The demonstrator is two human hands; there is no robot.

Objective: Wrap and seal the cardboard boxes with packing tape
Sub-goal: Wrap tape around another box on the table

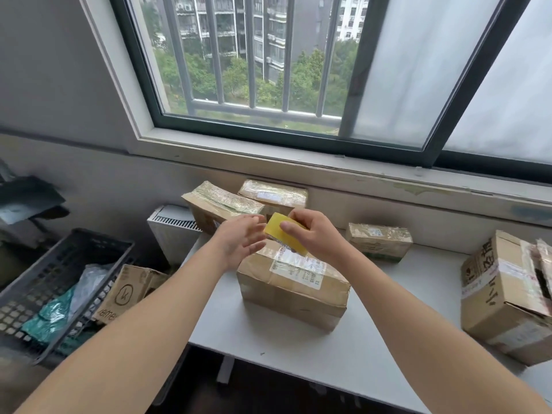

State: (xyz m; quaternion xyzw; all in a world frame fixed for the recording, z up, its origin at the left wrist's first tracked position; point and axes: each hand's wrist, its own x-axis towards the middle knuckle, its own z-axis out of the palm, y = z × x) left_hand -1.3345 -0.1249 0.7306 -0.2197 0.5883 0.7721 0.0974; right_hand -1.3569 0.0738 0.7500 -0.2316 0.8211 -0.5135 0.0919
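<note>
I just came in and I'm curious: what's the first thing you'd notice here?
The bright yellow tape roll stands out, pinched in the right hand just above the brown box in the middle of the white table, with the left hand open beside it. Behind, a big barred window shows green trees.

right hand (pixel 313 234) grips a yellow tape roll (pixel 282 231) above a cardboard box (pixel 292 291) on the table (pixel 388 339); left hand (pixel 239 240) spread beside it.
</note>
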